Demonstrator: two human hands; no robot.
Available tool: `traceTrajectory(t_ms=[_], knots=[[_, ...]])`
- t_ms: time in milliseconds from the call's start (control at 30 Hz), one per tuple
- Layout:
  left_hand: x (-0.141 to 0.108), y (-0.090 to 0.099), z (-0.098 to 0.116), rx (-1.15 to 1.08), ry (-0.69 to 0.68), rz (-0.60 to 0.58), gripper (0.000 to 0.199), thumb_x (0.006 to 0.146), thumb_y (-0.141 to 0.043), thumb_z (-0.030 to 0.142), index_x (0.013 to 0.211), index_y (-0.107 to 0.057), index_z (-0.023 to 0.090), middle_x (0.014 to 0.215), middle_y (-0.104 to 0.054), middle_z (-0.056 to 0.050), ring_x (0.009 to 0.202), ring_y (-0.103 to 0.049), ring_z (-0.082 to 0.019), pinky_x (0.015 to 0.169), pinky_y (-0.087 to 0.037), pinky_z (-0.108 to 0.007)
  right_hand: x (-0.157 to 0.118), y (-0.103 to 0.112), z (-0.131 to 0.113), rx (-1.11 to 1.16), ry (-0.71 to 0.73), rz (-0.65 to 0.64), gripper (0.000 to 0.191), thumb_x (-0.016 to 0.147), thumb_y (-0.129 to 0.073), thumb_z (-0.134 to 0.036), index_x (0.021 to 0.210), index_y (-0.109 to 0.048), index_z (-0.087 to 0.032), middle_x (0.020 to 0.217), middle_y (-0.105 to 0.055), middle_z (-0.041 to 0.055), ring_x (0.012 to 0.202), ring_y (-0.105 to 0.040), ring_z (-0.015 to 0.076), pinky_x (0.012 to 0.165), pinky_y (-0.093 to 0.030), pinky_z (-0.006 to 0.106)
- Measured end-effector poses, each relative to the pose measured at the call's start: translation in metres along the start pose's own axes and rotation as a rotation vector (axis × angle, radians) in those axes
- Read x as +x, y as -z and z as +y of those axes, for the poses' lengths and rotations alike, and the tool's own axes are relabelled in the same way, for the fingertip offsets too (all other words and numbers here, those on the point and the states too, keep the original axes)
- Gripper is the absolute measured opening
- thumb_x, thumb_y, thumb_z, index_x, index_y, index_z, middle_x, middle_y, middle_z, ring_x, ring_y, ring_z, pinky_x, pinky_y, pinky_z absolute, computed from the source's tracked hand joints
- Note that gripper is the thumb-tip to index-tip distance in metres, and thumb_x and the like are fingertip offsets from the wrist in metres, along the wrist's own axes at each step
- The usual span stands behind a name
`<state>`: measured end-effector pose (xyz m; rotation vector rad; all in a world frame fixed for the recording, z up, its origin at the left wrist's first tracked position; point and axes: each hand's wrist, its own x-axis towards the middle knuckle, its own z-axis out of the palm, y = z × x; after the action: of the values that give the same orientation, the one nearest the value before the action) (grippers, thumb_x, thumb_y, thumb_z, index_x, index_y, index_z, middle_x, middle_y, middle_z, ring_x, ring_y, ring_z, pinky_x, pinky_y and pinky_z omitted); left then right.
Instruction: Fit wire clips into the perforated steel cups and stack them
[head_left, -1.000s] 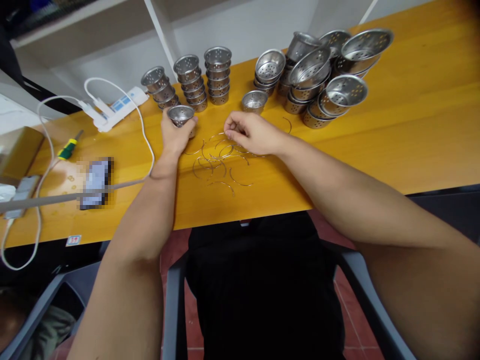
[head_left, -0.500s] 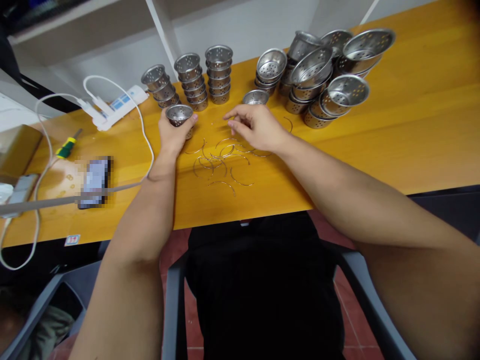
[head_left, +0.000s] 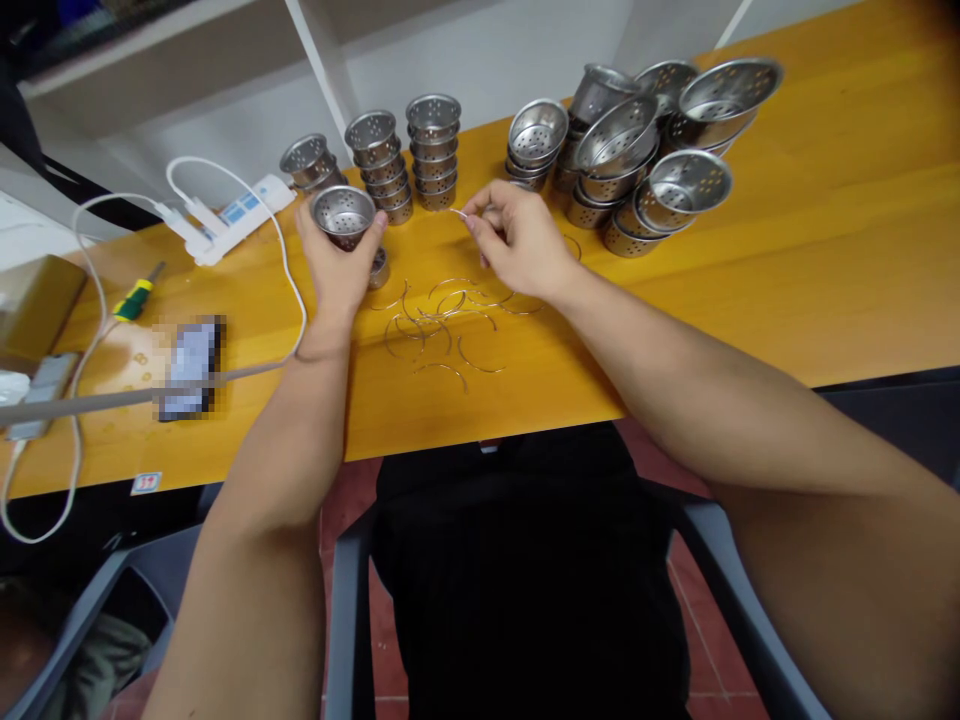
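My left hand is closed around a small perforated metal cup, its open mouth tipped up towards me. Partly hidden behind that hand, another small metal cup shows low on the table. My right hand pinches a thin piece of wire between thumb and forefinger, its tip pointing left towards the cup. Several thin curved wires lie scattered on the wooden table just in front of both hands.
Stacked perforated cups stand at the back, and larger metal strainers pile up at the right. A power strip with white cables, a screwdriver and a phone lie at the left.
My left hand has raised the cup and shifted it slightly left, showing more of the cup behind. My right hand has moved slightly up and right; the pinched wire now shows clearly.
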<state>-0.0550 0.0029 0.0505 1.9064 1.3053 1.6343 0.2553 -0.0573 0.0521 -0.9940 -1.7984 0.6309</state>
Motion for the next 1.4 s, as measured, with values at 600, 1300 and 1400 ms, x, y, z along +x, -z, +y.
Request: traceTrajectory(t_ms=[600,1300,1400], knots=[[-0.037,-0.039,0.045,-0.014,-0.051,-0.215,0.092,0.080,-0.116,0.076,0.142,-0.063,0.034,0.147,-0.078,-0.010,0.155,-0.079,-0.044,0.139,-0.065,-0.064,-0.005,-0.002,-0.008,0.039,-0.011,-0.041,0.061,0.124,-0.062,-0.089,0.141,-0.061,-0.030,0.082,-0.042,-0.0032,0.070,-0.048,0.0245,0.071,-0.051,0.040],[-0.041,-0.031,0.062,-0.025,-0.046,-0.335,0.090,0.074,-0.118,0.076,0.134,-0.067,0.032,0.138,-0.080,-0.008,0.146,-0.082,-0.044,0.134,-0.068,-0.064,-0.009,0.001,-0.036,-0.073,-0.009,-0.012,0.051,0.121,-0.073,-0.080,0.126,-0.072,-0.029,0.074,-0.044,-0.0032,0.072,-0.050,0.0265,0.075,-0.056,0.043],[-0.042,-0.032,0.068,-0.037,-0.002,-0.356,0.089,0.070,-0.123,0.070,0.130,-0.070,0.032,0.135,-0.080,-0.007,0.150,-0.079,-0.046,0.136,-0.067,-0.065,-0.009,0.002,-0.035,-0.084,-0.016,-0.022,0.051,0.120,-0.074,-0.081,0.123,-0.071,-0.030,0.074,-0.042,-0.0038,0.072,-0.048,0.0267,0.075,-0.053,0.043]])
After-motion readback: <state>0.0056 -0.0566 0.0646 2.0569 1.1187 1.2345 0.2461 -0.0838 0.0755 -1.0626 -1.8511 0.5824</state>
